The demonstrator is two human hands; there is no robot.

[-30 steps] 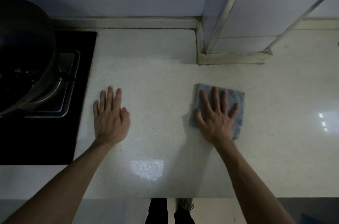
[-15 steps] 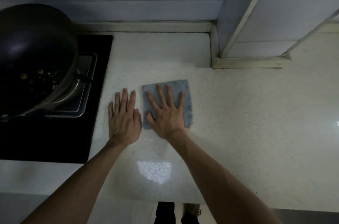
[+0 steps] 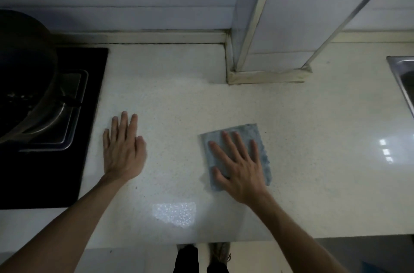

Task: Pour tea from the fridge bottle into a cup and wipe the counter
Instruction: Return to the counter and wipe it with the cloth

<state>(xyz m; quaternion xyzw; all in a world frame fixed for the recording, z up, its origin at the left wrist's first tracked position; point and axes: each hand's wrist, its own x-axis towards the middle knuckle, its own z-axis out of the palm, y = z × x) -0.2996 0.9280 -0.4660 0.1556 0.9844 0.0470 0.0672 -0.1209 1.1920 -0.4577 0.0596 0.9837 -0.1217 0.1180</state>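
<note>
A grey-blue cloth point(image 3: 245, 131) lies flat on the pale speckled counter point(image 3: 179, 84), right of centre. My right hand point(image 3: 239, 169) presses down on the cloth, palm flat and fingers spread. My left hand point(image 3: 122, 151) rests flat on the bare counter to the left, fingers together, holding nothing, a short way from the stove edge. No bottle and no cup are in view.
A dark wok point(image 3: 20, 75) sits on the black stove point(image 3: 89, 93) at the left. A tiled column point(image 3: 268, 26) juts onto the counter at the back. The steel sink rim point(image 3: 401, 64) shows at the far right. The counter's front edge runs just below my forearms.
My right hand has slid the cloth to the right, away from my left hand, after sliding it left beside that hand. The left hand has stayed put.
</note>
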